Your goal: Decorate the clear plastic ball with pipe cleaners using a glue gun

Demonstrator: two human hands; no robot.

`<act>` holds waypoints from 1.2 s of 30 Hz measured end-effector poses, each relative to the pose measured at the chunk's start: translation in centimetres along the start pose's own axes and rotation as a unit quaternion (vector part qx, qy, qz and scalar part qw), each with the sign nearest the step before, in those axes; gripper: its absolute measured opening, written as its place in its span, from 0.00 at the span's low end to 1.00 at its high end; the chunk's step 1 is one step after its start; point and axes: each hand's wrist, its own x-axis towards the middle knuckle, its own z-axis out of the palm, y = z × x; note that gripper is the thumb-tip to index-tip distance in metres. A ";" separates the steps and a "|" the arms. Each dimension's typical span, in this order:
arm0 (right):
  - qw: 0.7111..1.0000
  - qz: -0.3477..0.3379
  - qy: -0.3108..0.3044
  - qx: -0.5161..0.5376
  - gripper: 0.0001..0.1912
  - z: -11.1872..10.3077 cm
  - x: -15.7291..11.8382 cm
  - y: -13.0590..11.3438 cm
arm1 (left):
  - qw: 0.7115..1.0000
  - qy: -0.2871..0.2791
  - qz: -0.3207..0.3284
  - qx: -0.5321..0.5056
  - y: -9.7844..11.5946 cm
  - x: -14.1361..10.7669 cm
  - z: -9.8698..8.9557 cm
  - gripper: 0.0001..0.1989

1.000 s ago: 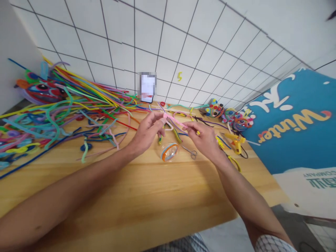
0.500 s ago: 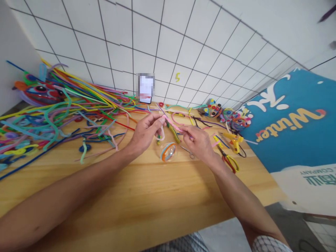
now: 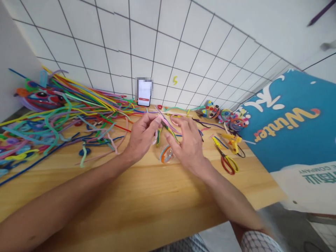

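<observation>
My left hand (image 3: 143, 135) is closed, pinching a pink pipe cleaner (image 3: 163, 121) between thumb and fingers. Part of this fuzzy strip hangs below the fingertips, and another part points toward my other hand. My right hand (image 3: 188, 145) is open, thumb and fingers apart, beside the strip's right end; I see nothing gripped in it. Just below the hands lies a clear plastic ball (image 3: 165, 154) with orange and light-blue bands, its right side partly covered by my right thumb. Behind it is a tool with green-and-yellow handles (image 3: 172, 133), partly hidden.
Many coloured pipe cleaners (image 3: 56, 115) pile up on the left, beside a decorated mask-like figure (image 3: 43, 98). A phone (image 3: 144, 91) leans on the tiled wall. Scissors (image 3: 228, 163), a yellow glue gun (image 3: 233, 140) and small decorated figures (image 3: 237, 120) sit at right.
My right hand has let go of the pink pipe cleaner and opened, moving slightly left over the ball's edge. My left hand keeps its pinch. The view has shifted slightly.
</observation>
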 end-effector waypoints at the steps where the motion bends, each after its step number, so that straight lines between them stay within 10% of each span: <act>1: 1.000 0.010 -0.007 0.005 0.13 0.3 0.4 0.2 | 1.000 -0.005 -0.001 0.003 0.2 -0.1 0.1 0.18; 13: 0.976 -0.119 -0.120 -0.136 0.13 -1.4 4.2 5.6 | 0.960 -0.253 -0.076 0.092 -0.2 1.7 -1.6 0.19; 20: 0.987 -0.057 -0.119 -0.089 0.14 0.2 3.3 5.7 | 0.974 -0.194 -0.117 -0.017 -0.9 1.8 -1.2 0.20; 36: 0.991 0.038 -0.124 0.034 0.12 0.6 0.7 5.0 | 0.981 -0.161 -0.068 0.080 -1.3 0.8 -0.9 0.18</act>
